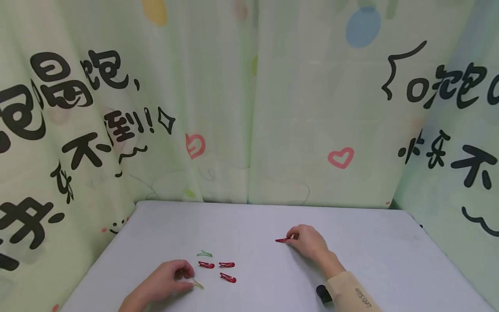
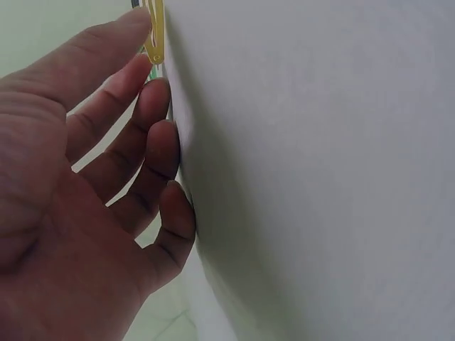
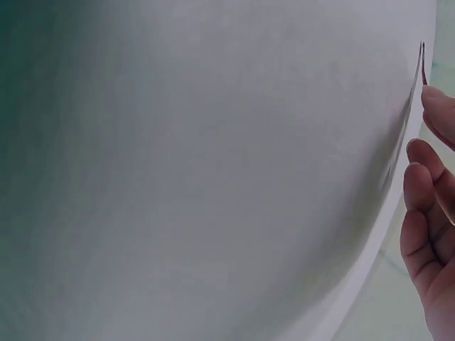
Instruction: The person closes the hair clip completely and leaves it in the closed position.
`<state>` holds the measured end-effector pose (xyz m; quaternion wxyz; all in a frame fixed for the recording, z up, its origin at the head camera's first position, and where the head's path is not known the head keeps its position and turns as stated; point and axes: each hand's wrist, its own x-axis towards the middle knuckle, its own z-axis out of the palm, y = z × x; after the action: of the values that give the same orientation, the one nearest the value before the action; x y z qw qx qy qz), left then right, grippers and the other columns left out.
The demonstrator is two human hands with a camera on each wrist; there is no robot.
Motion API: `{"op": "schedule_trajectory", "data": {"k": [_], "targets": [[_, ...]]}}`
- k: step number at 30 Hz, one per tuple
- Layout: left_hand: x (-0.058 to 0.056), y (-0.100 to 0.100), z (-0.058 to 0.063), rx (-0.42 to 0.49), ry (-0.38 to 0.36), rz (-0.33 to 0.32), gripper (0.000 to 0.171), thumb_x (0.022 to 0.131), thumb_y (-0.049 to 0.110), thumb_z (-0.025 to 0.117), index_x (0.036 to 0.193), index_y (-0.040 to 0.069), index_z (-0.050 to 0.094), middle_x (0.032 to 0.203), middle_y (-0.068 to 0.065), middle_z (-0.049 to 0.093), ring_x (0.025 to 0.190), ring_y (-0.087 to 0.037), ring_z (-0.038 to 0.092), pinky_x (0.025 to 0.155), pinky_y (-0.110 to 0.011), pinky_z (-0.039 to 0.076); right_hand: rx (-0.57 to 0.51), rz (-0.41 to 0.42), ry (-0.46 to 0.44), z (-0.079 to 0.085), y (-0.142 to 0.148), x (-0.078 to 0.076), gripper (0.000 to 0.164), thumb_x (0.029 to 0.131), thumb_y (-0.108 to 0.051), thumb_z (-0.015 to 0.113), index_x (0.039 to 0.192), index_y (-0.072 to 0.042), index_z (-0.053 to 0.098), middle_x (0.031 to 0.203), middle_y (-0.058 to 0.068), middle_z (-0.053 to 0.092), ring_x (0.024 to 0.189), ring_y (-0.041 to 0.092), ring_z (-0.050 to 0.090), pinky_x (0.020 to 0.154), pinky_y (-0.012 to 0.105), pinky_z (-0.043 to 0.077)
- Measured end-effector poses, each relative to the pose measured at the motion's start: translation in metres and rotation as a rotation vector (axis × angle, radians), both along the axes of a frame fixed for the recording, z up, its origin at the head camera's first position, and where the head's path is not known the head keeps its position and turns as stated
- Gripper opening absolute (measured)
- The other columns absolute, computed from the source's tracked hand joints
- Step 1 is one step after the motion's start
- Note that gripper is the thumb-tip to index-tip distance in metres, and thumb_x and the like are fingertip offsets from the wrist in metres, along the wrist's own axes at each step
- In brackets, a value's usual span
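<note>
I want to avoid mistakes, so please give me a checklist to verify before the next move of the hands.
1. Slim glossy red snap hair clip pinched by the right hand: ok.
2. Slim yellow snap hair clip firmly gripped by the left hand: cannot tell; the pinch is unclear.
3. Three other slim glossy red clips lying apart on the white tabletop: ok.
4. Slim green clip untouched: ok.
5. All clips gathered together: not ok; the pinched one is farther right.
6. Black rounded object clear of the beige fabric sleeve: cannot tell; they overlap in view.
</note>
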<state>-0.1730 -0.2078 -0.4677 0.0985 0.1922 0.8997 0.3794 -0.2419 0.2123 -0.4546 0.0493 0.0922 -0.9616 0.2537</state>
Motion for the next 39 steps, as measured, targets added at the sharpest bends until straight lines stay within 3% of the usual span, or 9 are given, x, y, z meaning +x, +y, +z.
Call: {"op": "schedule_trajectory", "data": {"k": [8,15,23,30,39], "targets": [[-0.002,0.002,-0.001,-0.041,0.019,-0.027,0.019,0.082,0.011,0.083,0.089,0.015,0.066,0.085,0.006,0.058,0.08,-0.014,0.052,0.073,-0.03,0.046,0.031,-0.003,-0.027,0.001,0.003,-0.001,0.007,0.085,-0.009,0.079,0.089,-0.014,0.075,0.077,-0.003,0.057,0.074,0.016,0.052,0.066,0.035,0.045],[-0.001,0.001,-0.002,-0.033,-0.046,0.027,0.023,0.081,0.014,0.085,0.092,0.013,0.065,0.084,0.003,0.057,0.081,-0.018,0.052,0.071,-0.029,0.045,0.022,-0.008,-0.057,0.0,0.004,0.001,0.009,0.085,-0.01,0.08,0.091,-0.014,0.076,0.079,-0.002,0.057,0.075,0.017,0.052,0.067,0.034,0.045],[0.003,-0.003,0.001,-0.033,0.0,0.036,0.024,0.08,0.014,0.085,0.089,0.012,0.062,0.08,0.003,0.054,0.075,-0.014,0.05,0.065,-0.028,0.043,0.016,-0.035,-0.051,0.004,0.009,0.002,0.012,0.085,-0.012,0.08,0.096,-0.013,0.077,0.081,0.0,0.059,0.077,0.019,0.054,0.07,0.037,0.047],[0.005,-0.004,0.002,-0.04,0.027,0.0,0.019,0.082,0.013,0.083,0.085,0.014,0.064,0.077,0.005,0.054,0.072,-0.009,0.049,0.064,-0.027,0.042,-0.004,-0.04,-0.053,0.007,0.013,0.003,0.014,0.085,-0.012,0.079,0.099,-0.012,0.077,0.083,0.0,0.06,0.08,0.02,0.054,0.072,0.037,0.047],[0.006,-0.004,0.002,-0.028,0.028,-0.016,0.014,0.086,0.007,0.078,0.084,0.012,0.065,0.076,0.006,0.054,0.069,-0.007,0.049,0.062,-0.026,0.043,-0.043,-0.048,-0.049,0.015,0.019,0.007,0.02,0.088,-0.015,0.078,0.106,-0.009,0.076,0.087,0.0,0.061,0.087,0.022,0.055,0.076,0.039,0.048]]}}
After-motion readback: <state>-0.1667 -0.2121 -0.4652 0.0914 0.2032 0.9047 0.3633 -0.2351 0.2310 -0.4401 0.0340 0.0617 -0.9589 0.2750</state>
